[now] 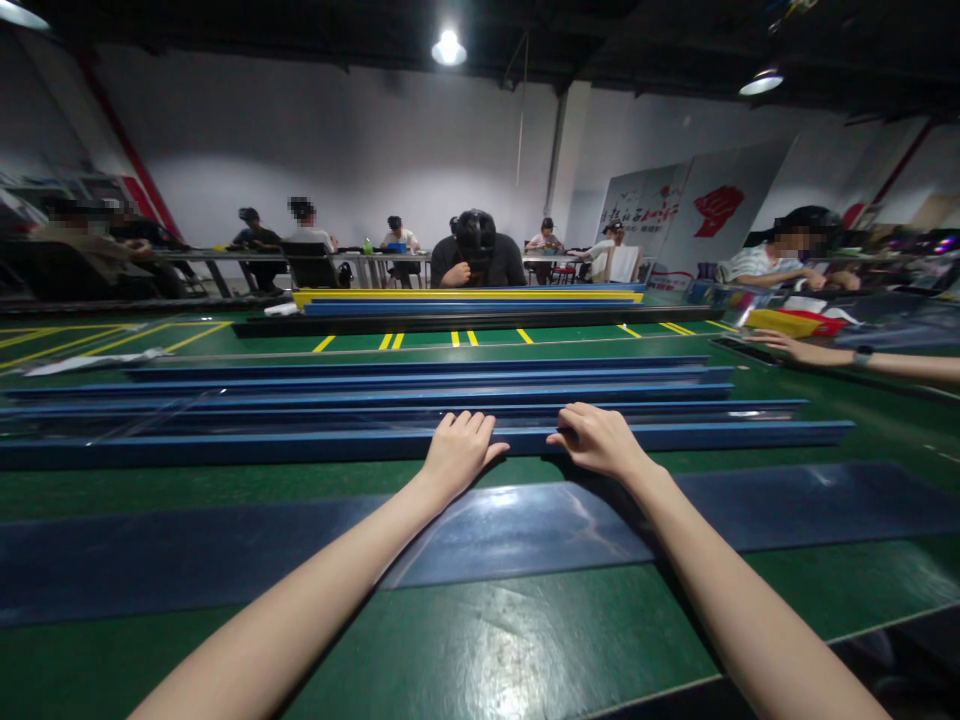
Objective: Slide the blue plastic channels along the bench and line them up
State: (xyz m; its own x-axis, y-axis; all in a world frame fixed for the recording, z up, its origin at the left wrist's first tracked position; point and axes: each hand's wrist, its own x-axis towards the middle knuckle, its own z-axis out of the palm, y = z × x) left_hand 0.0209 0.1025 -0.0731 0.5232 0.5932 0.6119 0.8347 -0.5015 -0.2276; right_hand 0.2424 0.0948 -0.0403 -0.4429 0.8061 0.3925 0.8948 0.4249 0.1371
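Note:
Several long blue channel-shaped strips lie side by side across the table. My left hand is closed over the near wall of the nearest blue strip, fingers over its top edge and thumb pointing right. A short way to the right, my right hand grips the same wall with curled fingers. Its fingertips are partly hidden. Under my forearms a flat, see-through plastic sheet lies on the green table surface, running nearly the full width of the view.
Behind the blue strips lie a long black strip and a yellow strip. A co-worker's hand rests at the right near a dark flat device. Across the table a person bends forward. White sheets lie at left.

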